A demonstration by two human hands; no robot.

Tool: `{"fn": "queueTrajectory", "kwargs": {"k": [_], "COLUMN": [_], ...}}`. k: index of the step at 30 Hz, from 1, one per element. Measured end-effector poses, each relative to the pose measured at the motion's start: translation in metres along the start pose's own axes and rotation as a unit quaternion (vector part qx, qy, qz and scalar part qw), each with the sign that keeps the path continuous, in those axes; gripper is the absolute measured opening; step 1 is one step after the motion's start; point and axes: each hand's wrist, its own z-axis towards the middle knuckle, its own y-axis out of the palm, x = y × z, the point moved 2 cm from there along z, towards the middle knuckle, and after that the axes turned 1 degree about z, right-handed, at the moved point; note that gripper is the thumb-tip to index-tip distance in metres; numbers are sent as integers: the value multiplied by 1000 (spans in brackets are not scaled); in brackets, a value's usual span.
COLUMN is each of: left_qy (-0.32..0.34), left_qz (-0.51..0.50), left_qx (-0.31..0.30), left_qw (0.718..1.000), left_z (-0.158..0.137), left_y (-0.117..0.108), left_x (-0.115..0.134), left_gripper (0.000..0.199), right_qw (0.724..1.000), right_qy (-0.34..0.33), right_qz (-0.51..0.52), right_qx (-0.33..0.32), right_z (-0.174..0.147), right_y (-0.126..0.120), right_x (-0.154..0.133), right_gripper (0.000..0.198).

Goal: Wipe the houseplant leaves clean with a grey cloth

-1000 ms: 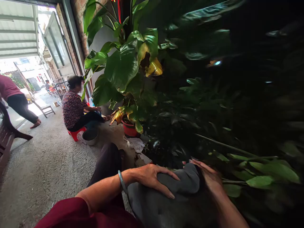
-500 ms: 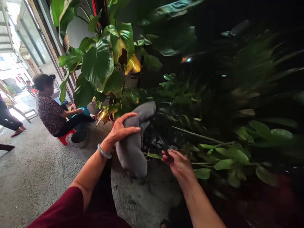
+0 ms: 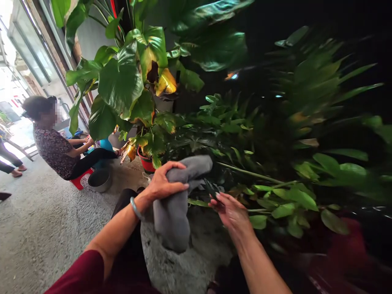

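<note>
Grey and soft, the cloth (image 3: 174,204) hangs in thick folds from your left hand (image 3: 163,183), whose fingers are clamped over its bunched top just in front of the dark green plant (image 3: 232,134). Its lower end droops above the concrete floor (image 3: 49,228). Your right hand (image 3: 233,211) pinches a dark leaf (image 3: 211,188) beside the cloth.

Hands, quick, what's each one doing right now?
Left hand: closed on the grey cloth.
Right hand: fingers pinching a dark leaf.
</note>
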Motion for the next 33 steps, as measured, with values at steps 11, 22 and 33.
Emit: {"fn": "queueTrajectory", "kwargs": {"k": [11, 22, 33], "left_qy": [101, 37, -60], "left_qz": [57, 172, 268], "left_qx": [-225, -295, -128], "left_qw": [967, 939, 953], "left_z": [32, 16, 9], "left_y": [34, 18, -12], "left_x": [26, -7, -22], "left_gripper": [55, 56, 53], "right_qw": [999, 1000, 999], "right_qy": [-15, -4, -2], "right_qz": [-42, -14, -54], "right_qx": [24, -1, -7], "right_z": [0, 1, 0], "right_y": [-7, -2, 3], "right_x": [9, 6, 5], "right_gripper": [36, 32, 39]}}
